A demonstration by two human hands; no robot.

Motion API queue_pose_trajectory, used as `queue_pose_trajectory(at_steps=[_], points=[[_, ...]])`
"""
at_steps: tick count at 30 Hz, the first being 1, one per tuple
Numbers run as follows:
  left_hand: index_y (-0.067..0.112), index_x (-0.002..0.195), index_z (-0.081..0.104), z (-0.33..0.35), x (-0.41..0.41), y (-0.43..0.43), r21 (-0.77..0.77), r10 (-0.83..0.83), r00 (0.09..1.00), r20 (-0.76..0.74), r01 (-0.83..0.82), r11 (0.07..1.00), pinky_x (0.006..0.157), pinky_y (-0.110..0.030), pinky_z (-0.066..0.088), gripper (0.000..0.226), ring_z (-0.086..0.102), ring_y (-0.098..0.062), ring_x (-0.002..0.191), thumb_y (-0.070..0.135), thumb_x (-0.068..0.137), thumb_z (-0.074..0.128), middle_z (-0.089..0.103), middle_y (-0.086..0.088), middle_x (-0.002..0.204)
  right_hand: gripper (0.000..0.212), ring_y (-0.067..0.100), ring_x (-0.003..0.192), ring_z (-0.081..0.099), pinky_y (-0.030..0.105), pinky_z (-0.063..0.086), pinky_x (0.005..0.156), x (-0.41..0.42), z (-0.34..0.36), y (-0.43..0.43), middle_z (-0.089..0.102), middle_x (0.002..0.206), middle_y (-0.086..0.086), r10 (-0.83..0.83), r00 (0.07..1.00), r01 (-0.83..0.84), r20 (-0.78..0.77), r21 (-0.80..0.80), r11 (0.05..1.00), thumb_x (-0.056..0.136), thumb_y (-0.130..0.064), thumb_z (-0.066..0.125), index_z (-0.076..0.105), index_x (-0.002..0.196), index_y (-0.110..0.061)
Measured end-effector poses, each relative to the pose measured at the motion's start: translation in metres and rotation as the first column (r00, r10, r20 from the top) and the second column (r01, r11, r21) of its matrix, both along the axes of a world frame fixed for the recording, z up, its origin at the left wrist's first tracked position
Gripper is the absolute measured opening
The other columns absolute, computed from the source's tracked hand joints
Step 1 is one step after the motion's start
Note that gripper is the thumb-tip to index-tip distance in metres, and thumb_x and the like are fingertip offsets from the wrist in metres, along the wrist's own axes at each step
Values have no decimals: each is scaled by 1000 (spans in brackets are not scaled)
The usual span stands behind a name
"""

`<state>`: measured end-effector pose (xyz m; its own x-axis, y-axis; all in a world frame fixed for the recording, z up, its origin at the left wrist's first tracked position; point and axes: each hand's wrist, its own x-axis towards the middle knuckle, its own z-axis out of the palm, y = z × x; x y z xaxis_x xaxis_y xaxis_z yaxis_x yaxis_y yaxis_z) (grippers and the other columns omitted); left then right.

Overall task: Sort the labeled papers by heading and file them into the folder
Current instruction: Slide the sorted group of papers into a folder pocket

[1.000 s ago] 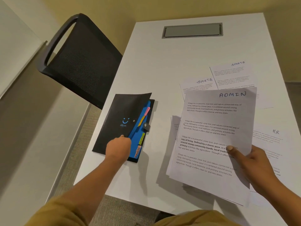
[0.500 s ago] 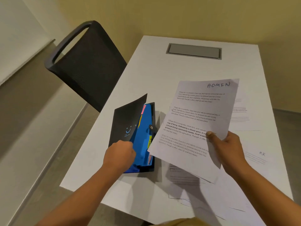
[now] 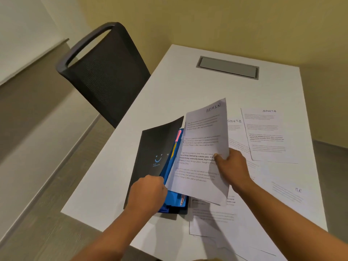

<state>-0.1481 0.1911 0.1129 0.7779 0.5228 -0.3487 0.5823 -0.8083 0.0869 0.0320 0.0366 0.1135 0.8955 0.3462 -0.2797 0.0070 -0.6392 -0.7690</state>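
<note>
I get one wide-angle view from the head, facing forward and steeply down across the table [image 3: 188, 95]; left hand [image 3: 148, 193] and right hand [image 3: 232, 166] sit close under the lens; chair [image 3: 105, 76] at upper left.

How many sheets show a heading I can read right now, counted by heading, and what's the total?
ADMIN: 1, the ADMIN sheet held by the right hand over the folder
SPORTS: 2, the full SPORTS sheet and the half-covered SPORTS sheet
HR: 1, the HR sheet
Total: 4; the other sheets have their headings hidden.
</note>
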Motion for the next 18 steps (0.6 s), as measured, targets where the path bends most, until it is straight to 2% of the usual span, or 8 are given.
queue_pose_trajectory(at_steps=[4, 8, 12, 16, 18], points=[[18, 101, 61, 2, -2, -3, -34, -3, 999, 34, 4, 999, 64, -21, 45, 23, 63, -19, 74, 35, 99, 46, 69, 0, 97, 28, 18, 75, 63, 28, 53, 62, -11, -4, 4, 70, 104, 7, 32, 999, -33, -17, -34, 999, 95, -20, 57, 62, 120, -9], [21, 96, 59, 3, -1, -4, -41, -16, 997, 78, 20, 999, 60, -19, 41, 21, 60, -16, 72, 37, 98, 45, 70, 1, 103, 25, 13, 71, 59, 20, 45, 54, -19, -6, 9, 63, 94, -1, 86, 993, -93, -82, -82, 992, 95, -19, 57, 63, 118, -12], [21, 98, 59, 5, 1, -7, -50, -29, 996, 87, 33, 998, 58, -18, 36, 23, 62, -15, 75, 39, 99, 44, 70, 1, 104, 23, 17, 77, 61, 26, 50, 64, -23, -9, 16, 64, 97, 1, 101, 982, -117, -158, -90, 989, 93, -19, 59, 63, 115, -14], [22, 91, 56, 8, 3, -14, -44, -51, 994, 98, 55, 997, 57, -19, 36, 21, 59, -16, 72, 36, 99, 43, 70, 1, 103, 27, 23, 86, 63, 31, 53, 71, -26, -12, 27, 66, 104, 7, 106, 973, -130, -206, -108, 986, 92, -18, 60, 63, 117, -10], [21, 97, 60, 7, 4, -18, -67, -63, 993, 101, 70, 995, 60, -19, 39, 23, 65, -17, 79, 37, 99, 44, 70, 1, 104, 28, 24, 89, 62, 34, 55, 77, -28, -13, 32, 66, 109, 10, 123, 967, -152, -221, -119, 981, 91, -18, 61, 61, 118, -8]])
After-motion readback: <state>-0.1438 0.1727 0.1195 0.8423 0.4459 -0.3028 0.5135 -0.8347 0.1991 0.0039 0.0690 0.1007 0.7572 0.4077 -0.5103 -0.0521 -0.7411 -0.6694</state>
